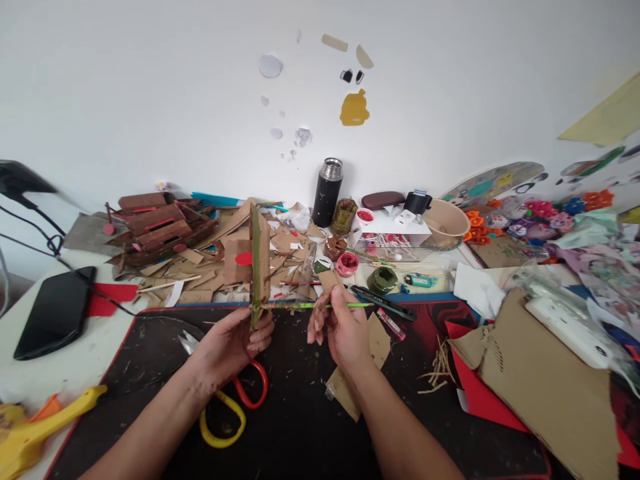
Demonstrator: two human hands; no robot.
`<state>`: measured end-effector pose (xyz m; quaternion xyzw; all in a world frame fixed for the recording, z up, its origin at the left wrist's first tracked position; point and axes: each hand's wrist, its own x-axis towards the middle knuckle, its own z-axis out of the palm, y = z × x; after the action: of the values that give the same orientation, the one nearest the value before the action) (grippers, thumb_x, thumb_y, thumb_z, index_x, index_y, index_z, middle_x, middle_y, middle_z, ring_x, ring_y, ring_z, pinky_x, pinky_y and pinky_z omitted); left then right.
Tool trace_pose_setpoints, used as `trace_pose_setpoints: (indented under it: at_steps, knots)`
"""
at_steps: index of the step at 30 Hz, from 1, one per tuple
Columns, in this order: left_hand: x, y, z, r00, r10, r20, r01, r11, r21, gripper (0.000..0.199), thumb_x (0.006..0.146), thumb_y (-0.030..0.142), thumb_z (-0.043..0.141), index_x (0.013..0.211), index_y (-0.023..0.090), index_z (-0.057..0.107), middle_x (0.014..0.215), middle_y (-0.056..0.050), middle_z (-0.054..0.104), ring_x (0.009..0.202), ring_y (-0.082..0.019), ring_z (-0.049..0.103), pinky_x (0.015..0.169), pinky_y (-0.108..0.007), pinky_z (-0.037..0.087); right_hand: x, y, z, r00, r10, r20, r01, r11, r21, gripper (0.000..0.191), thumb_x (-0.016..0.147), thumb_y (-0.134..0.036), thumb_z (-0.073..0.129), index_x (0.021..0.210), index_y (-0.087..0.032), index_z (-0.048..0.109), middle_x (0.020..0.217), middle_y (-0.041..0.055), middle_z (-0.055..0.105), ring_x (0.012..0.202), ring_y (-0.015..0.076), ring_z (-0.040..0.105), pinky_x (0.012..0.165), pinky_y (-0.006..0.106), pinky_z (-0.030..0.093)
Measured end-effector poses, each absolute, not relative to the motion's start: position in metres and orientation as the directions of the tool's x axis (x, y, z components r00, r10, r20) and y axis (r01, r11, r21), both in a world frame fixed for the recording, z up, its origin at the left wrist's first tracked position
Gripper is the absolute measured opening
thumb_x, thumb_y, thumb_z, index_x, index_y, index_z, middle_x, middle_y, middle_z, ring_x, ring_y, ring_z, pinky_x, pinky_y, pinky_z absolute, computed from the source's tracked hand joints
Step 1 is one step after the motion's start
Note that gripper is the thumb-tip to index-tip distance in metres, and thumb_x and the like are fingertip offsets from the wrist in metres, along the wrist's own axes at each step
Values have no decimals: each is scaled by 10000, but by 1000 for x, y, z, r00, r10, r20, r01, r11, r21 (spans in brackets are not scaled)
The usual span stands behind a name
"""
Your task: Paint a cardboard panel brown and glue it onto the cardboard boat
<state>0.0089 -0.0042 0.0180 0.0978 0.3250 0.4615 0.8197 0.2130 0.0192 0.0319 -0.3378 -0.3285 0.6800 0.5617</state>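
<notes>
In my left hand [250, 337] is an upright cardboard piece [259, 260], its near edge painted green, with a red round spot on its side. My right hand [345, 327] is closed around a thin green-handled paintbrush [305, 305], whose tip reaches the lower part of the piece's green edge. Brown and green smears mark my fingers. Below my left wrist lie scissors [223, 420] with one yellow and one red handle loop. Beyond my right hand stand an open jar of green paint [383, 279] and a small pink paint pot [347, 263].
Cardboard scraps [290, 260] cover the back of the table. Brown cardboard models [160, 227] sit at left, near a phone [56, 312]. A black bottle [328, 193] stands by the wall. On the right are a cardboard sheet [555, 393] and a beige bowl [447, 222].
</notes>
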Motion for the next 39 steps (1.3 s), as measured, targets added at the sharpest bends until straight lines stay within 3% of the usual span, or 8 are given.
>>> trace_pose_setpoints:
  at_steps: [17, 27, 35, 39]
  knots:
    - [11, -5, 22, 373, 829, -417, -699, 546, 462, 296, 766, 256, 879, 687, 144, 617, 668, 29, 429, 550, -84, 394, 500, -220, 405, 214, 22, 38, -109, 991, -78, -524, -124, -842, 491, 926, -658, 691, 766, -196, 640, 503, -30, 595, 340, 132, 567, 318, 197, 328]
    - [9, -5, 18, 371, 823, -429, -694, 553, 461, 239, 828, 226, 801, 705, 146, 612, 677, 20, 424, 553, -93, 408, 510, -231, 429, 214, 20, 31, -132, 987, -90, -524, -147, -839, 510, 928, -648, 695, 744, -176, 631, 472, -38, 570, 345, 134, 596, 303, 176, 329]
    - [9, -4, 18, 327, 817, -474, -716, 542, 440, 231, 755, 217, 862, 698, 133, 655, 641, 21, 460, 541, -93, 427, 490, -231, 433, 215, 18, 22, -176, 980, -92, -527, -173, -832, 486, 956, -603, 685, 738, -170, 650, 440, -44, 553, 328, 133, 577, 317, 184, 345]
    - [9, -4, 17, 311, 815, -489, -725, 536, 432, 223, 719, 216, 893, 786, 117, 705, 661, 17, 500, 524, -81, 420, 475, -222, 426, 214, 17, 21, -213, 974, -70, -520, -174, -836, 492, 975, -586, 668, 717, -168, 643, 421, -49, 534, 307, 119, 546, 323, 181, 333]
